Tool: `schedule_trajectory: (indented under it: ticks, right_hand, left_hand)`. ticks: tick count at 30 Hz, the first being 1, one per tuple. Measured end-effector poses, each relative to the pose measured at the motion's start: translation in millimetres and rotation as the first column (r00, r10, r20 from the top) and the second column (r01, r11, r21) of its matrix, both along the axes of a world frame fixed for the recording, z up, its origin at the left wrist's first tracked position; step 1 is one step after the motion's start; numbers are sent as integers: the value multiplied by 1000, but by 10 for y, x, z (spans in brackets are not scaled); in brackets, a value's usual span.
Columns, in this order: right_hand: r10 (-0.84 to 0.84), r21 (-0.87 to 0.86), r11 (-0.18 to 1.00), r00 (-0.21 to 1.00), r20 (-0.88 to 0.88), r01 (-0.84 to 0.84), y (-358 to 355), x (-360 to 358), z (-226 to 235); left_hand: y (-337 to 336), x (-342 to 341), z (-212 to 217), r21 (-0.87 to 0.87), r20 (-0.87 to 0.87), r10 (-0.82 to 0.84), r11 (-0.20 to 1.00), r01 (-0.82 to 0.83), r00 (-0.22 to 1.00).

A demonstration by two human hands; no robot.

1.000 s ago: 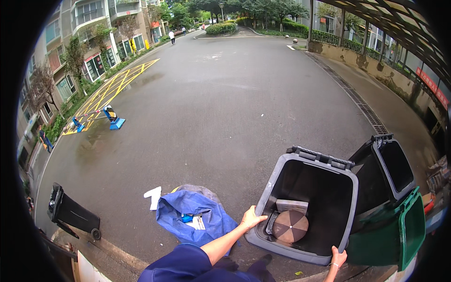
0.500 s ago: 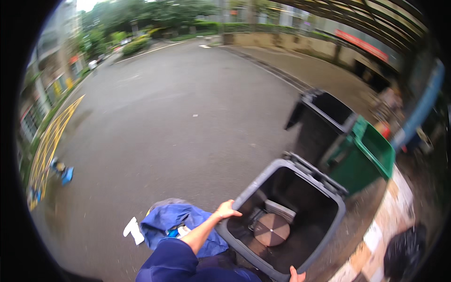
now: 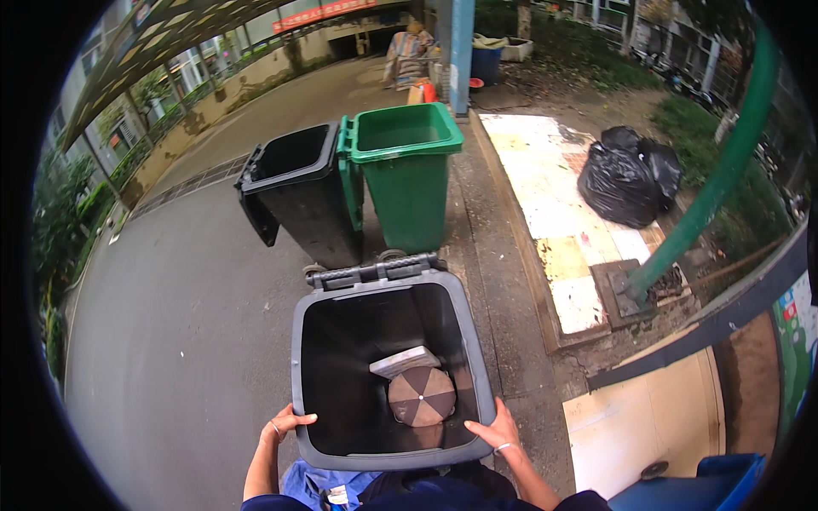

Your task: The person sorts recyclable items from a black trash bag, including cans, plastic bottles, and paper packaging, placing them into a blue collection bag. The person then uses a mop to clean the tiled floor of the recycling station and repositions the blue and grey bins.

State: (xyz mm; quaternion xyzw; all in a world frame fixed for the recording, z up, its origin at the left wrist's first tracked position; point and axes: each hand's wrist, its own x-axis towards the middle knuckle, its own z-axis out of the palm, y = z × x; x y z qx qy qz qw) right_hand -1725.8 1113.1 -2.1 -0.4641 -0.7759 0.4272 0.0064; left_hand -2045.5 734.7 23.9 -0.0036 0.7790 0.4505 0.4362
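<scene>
Soft, even daylight, faint shadows, sharp centre, strong fisheye bending at edges.

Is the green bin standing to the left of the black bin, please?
No, the green bin stands to the right of the black bin.

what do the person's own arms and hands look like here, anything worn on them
Both forearms are bare, entering from the lower edge. The left hand has a thin bracelet or band at the wrist. The right hand wears a thin light bangle at the wrist. Dark blue sleeves show higher up the arms. No gloves on either hand.
</scene>
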Motion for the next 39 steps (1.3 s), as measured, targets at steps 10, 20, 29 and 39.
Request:
schedule_trajectory:
  ticks: [10,20,29,39]
  right_hand:
    - [-163,-54,985,986,29,164,570,-1102,326]
    - [-313,-20,950,945,-99,312,197,-601,134]
    - [-635,-101,771,747,-200,628,-790,1184,-233]
    - [-948,-311,285,219,-229,907,-2202,3269,-170]
  left_hand:
    - [974,-1641,-721,-94,-574,157,962,-255,804]
    - [1081,-1605,-540,55,-295,187,982,-178,937]
    - [1811,-444,-74,106,-382,-163,970,219,910]
    - [3003,2000,780,227,-434,-565,686,692,702]
